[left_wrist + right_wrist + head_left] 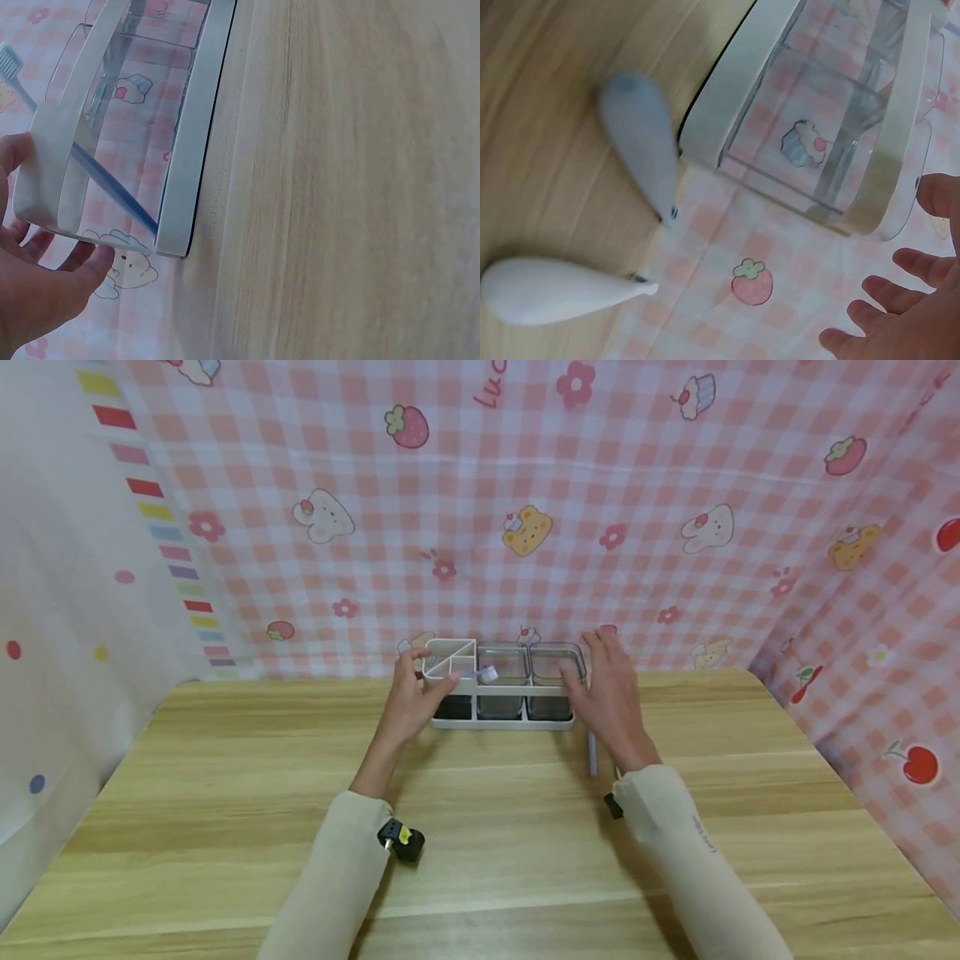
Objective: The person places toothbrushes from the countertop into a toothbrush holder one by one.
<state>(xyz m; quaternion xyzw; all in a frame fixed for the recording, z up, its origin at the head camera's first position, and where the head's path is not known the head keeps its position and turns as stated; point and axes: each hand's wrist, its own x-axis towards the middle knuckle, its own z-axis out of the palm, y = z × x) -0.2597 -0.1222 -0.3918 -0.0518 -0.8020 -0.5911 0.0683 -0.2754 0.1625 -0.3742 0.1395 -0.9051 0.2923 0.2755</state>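
A white toothbrush holder (500, 691) with clear cups stands at the table's back edge. My left hand (411, 697) grips its left end, thumb in front and fingers on the far side. From the left divided compartment a toothbrush (112, 187) leans out, its bristled head (487, 674) tilted right in the head view. My right hand (611, 702) is at the holder's right end, fingers spread and fairly straight. Its thumb is beside the right clear cup (907, 191); whether they touch I cannot tell.
Beside the holder's right end lie a blue-grey handle-like item (639, 127) and a white one (555, 291), both thick at one end and thin at the other. Pink checked cloth (465, 543) hangs directly behind the wooden table (495, 843).
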